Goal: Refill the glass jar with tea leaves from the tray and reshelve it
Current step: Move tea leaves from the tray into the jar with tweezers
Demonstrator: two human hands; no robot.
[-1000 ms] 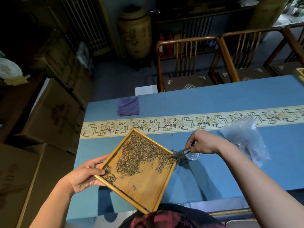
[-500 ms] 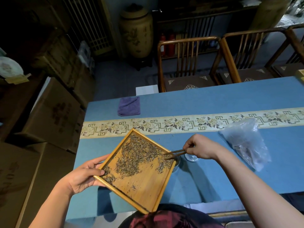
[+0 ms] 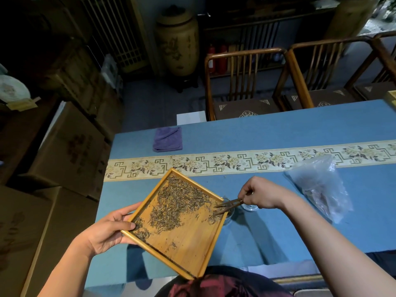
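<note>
A square wooden tray [image 3: 188, 243] is held tilted above the blue table, gripped at its left edge by my left hand [image 3: 107, 229]. Dark tea leaves [image 3: 175, 202] lie scattered over its upper half. My right hand [image 3: 260, 192] holds wooden tongs [image 3: 228, 205], whose tips reach over the tray's right edge among the leaves. The glass jar [image 3: 230, 215] stands on the table just behind that edge, mostly hidden by the tray. A round glass lid [image 3: 250, 207] lies right of the jar, under my right hand.
A clear plastic bag [image 3: 319, 185] lies on the table to the right. A folded purple cloth [image 3: 167, 139] sits at the far left of the table. Wooden chairs [image 3: 244, 82] line the far side. Cardboard boxes [image 3: 64, 146] are stacked on the left.
The tongs moved from the jar's mouth back over the tray's right edge into the leaves. My left hand keeps the tray tilted in the same place.
</note>
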